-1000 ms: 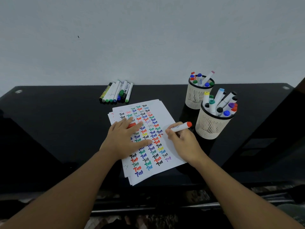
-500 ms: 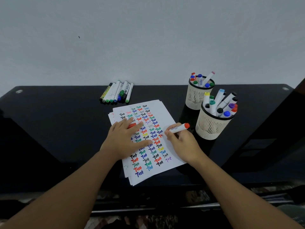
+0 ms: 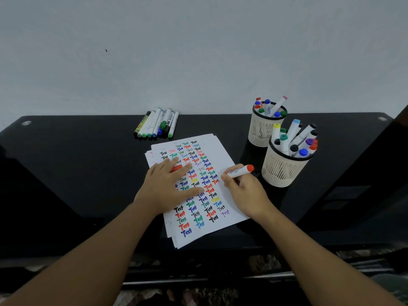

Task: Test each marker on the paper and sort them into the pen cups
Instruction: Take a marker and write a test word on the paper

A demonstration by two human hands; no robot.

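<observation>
Right hand point(image 3: 247, 192): grips red marker point(image 3: 240, 171), tip on paper point(image 3: 223, 155) beside the red "Test" marks
Left hand point(image 3: 170, 184): flat on paper, fingers straight, red cap point(image 3: 176, 168) between fingers
Pen cups: near cup point(image 3: 280, 171), far cup point(image 3: 261, 131), both hold markers
Loose markers point(image 3: 157, 125): table point(image 3: 77, 162), rear

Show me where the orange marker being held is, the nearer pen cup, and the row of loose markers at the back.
orange marker point(image 3: 239, 171), head view, on its white barrel.
nearer pen cup point(image 3: 280, 171), head view, on its slatted side wall.
row of loose markers point(image 3: 155, 124), head view, on a middle white barrel.
</observation>
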